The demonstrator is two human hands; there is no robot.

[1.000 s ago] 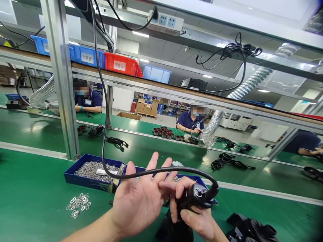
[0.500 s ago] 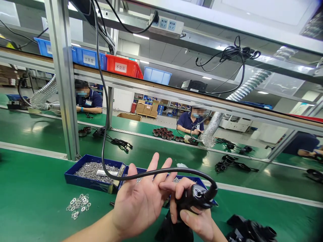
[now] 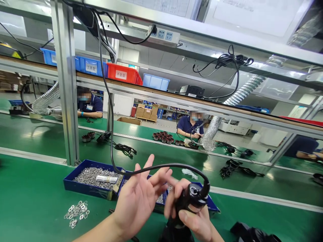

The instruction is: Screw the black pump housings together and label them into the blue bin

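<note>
My right hand [image 3: 199,225] grips a black corded electric screwdriver [image 3: 188,203], its cable end up. The cable [image 3: 161,165] loops from its top across my left hand and up to the frame. The tool's lower end meets a dark shape at the bottom edge; I cannot tell where one stops. Palm up, my left hand [image 3: 137,203] is open with spread fingers, its fingertips close to the right hand's fingers. Behind both hands stand blue bins [image 3: 83,189] of small metal screws [image 3: 85,175]. Loose metal washers [image 3: 77,211] lie on the green bench to the left.
Black moulded parts [image 3: 254,233] sit at the lower right. A metal post [image 3: 67,101] rises at the left, carrying a shelf with blue bins and a red bin [image 3: 123,74]. Across the bench, co-workers [image 3: 190,126] sit near copper-wound parts [image 3: 166,137] and a flexible duct [image 3: 209,134].
My left hand has turned slightly and its fingers have bent toward the right hand. The screwdriver in my right hand has shifted a little left. The whole view has tilted slightly.
</note>
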